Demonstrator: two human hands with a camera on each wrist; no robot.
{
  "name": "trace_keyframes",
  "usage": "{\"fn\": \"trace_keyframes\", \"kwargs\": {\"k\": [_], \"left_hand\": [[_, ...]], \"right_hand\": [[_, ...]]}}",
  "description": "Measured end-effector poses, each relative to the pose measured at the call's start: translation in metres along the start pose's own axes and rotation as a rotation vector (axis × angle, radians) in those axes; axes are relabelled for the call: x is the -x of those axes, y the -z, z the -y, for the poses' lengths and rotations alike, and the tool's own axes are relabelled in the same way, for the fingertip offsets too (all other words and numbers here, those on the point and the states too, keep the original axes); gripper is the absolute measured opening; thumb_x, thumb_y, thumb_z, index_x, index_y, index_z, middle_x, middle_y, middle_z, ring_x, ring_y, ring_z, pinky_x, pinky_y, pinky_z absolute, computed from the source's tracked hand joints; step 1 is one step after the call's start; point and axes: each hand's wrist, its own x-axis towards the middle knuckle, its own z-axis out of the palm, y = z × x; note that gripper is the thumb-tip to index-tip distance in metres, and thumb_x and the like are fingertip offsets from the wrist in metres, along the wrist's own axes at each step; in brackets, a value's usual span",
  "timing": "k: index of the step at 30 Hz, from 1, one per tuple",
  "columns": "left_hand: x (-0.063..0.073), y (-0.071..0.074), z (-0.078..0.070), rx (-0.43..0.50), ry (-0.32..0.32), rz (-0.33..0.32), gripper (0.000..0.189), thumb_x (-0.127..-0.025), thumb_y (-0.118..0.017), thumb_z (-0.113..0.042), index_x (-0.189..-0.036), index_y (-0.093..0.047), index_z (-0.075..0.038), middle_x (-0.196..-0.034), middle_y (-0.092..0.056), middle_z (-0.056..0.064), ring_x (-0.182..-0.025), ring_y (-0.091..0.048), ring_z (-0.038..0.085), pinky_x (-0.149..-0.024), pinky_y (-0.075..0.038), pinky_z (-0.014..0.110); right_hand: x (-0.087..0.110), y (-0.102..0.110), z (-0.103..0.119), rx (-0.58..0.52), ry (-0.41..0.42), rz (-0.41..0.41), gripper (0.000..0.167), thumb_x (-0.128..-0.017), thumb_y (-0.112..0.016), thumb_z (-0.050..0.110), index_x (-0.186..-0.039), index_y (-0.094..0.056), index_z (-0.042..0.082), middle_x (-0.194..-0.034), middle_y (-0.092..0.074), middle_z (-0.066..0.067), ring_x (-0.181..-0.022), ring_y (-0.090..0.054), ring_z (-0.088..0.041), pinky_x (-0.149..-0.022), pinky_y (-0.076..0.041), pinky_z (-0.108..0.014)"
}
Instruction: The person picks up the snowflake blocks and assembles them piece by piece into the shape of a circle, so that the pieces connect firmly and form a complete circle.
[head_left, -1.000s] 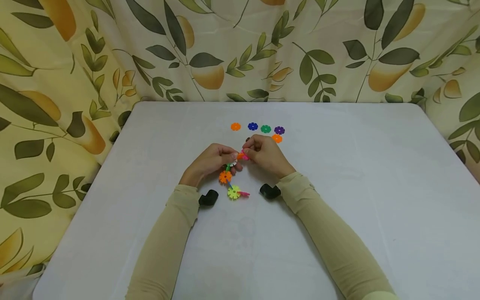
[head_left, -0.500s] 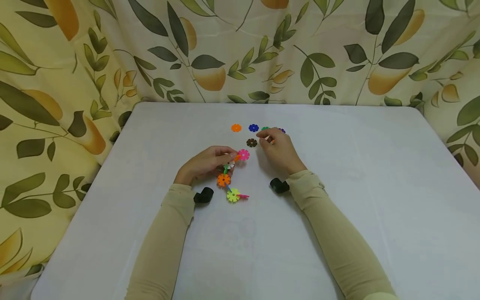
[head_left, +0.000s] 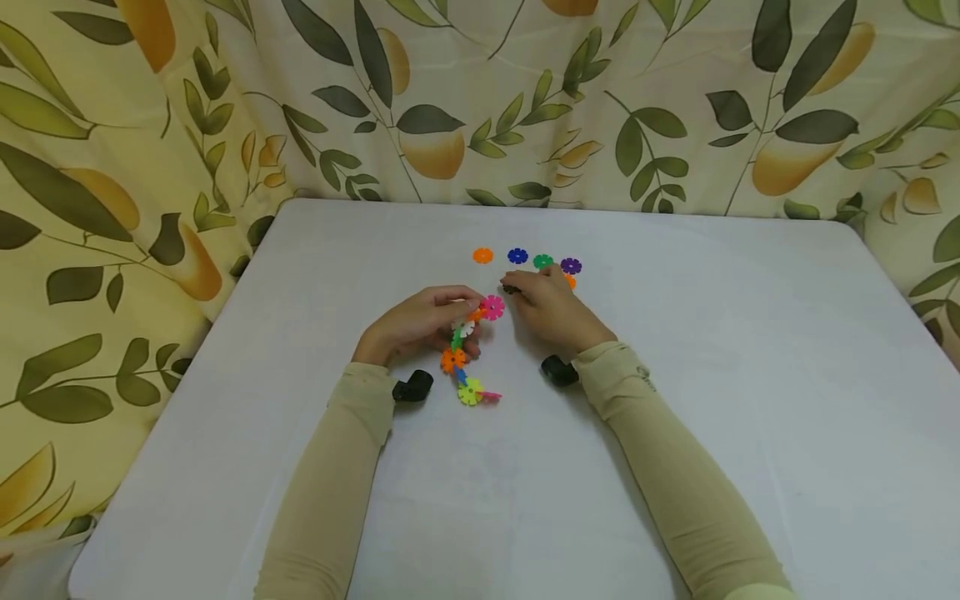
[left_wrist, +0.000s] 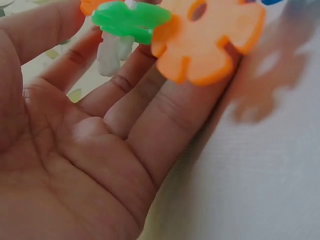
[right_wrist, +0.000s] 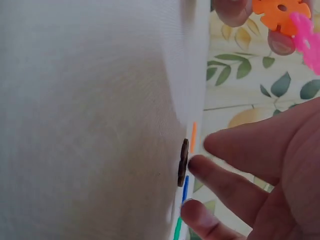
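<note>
My left hand pinches an orange disc near the upper end of a chain of interlocking flower-shaped discs. The pink disc tops that chain, followed by orange, white, green, orange, blue and yellow ones, with a pink one at the lower end. In the left wrist view a green disc and an orange disc hang over the fingers. Over a brown disc lying on the table, my right hand reaches down, fingertips right at it and fingers apart.
Loose discs lie behind the hands on the white table: orange, blue, green and purple. Another orange disc is partly hidden by the right hand. A patterned curtain hangs behind.
My right hand has let go of the chain's pink disc and moved to the right, then down to the brown disc. The left hand keeps holding the chain at nearly the same place.
</note>
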Motion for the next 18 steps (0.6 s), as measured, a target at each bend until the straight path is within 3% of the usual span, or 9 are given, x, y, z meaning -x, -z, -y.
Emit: {"fn": "trace_keyframes", "kwargs": {"k": [8,14,18], "left_hand": [[-0.0001,0.0014,-0.0029,0.007,-0.081,-0.067,0.021,-0.112,-0.058,-0.012,-0.124,-0.07,0.001,-0.104,-0.071,0.014,-0.098,-0.077,0.032,-0.099,-0.057,0.039],[-0.0032,0.0005,-0.0023,-0.052,-0.061,-0.096,0.017,-0.11,-0.064,-0.015,-0.117,-0.074,-0.003,-0.105,-0.074,0.017,-0.093,-0.072,0.028,-0.081,-0.057,0.03],[-0.0043,0.0007,-0.0018,-0.056,-0.045,-0.109,0.019,-0.109,-0.065,-0.015,-0.119,-0.074,-0.003,-0.104,-0.074,0.018,-0.09,-0.071,0.027,-0.078,-0.058,0.029]], "right_hand": [[-0.0004,0.0021,-0.0048,-0.092,-0.02,-0.052,0.032,-0.096,-0.059,-0.014,-0.124,-0.073,-0.01,-0.126,-0.072,-0.024,-0.121,-0.062,-0.041,-0.113,-0.042,-0.054],[0.0003,0.0029,-0.008,-0.071,-0.052,-0.07,0.032,-0.095,-0.062,-0.013,-0.125,-0.073,-0.01,-0.123,-0.072,-0.025,-0.119,-0.06,-0.042,-0.113,-0.041,-0.055],[0.0006,0.0028,-0.0088,-0.058,-0.122,-0.051,0.032,-0.098,-0.062,-0.01,-0.128,-0.072,-0.009,-0.125,-0.068,-0.025,-0.12,-0.054,-0.041,-0.109,-0.044,-0.053]]}}
